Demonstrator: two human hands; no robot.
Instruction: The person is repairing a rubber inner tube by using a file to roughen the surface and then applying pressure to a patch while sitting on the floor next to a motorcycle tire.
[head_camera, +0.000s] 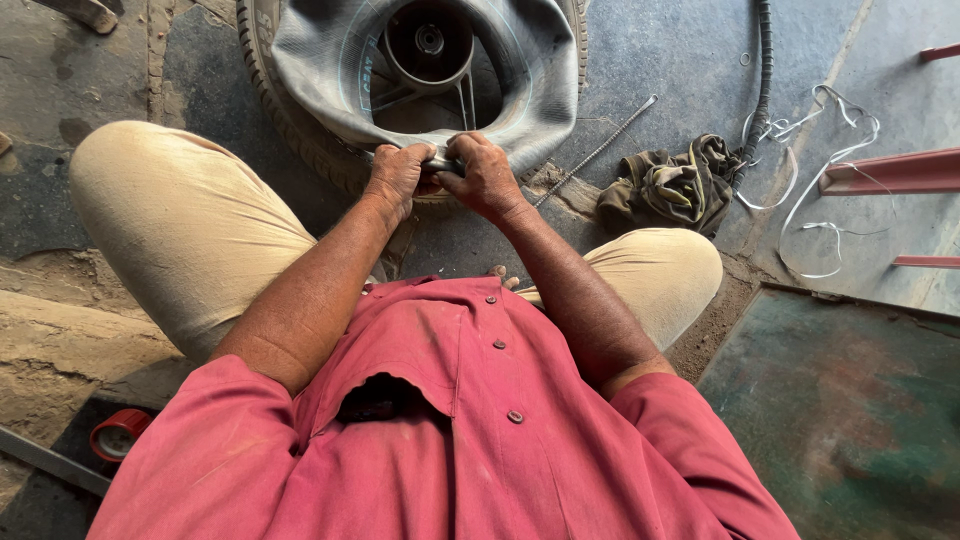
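A small wheel lies flat on the floor in front of me, its black tyre (285, 110) around a dark rim (428, 42). A grey inner tube (540, 75) bulges out of the tyre. My left hand (398, 175) and my right hand (483, 175) meet at the near edge of the tube. Both are closed around a short dark part (443, 165) of it between them; what exactly that part is cannot be made out. My bent knees in beige trousers flank the wheel.
A crumpled olive rag (665, 185) lies right of the wheel, with a thin metal rod (595, 150) beside it. A black hose (762, 80) and white straps (830, 170) lie further right near red metal bars (890, 172). A red roll (120, 432) sits at lower left.
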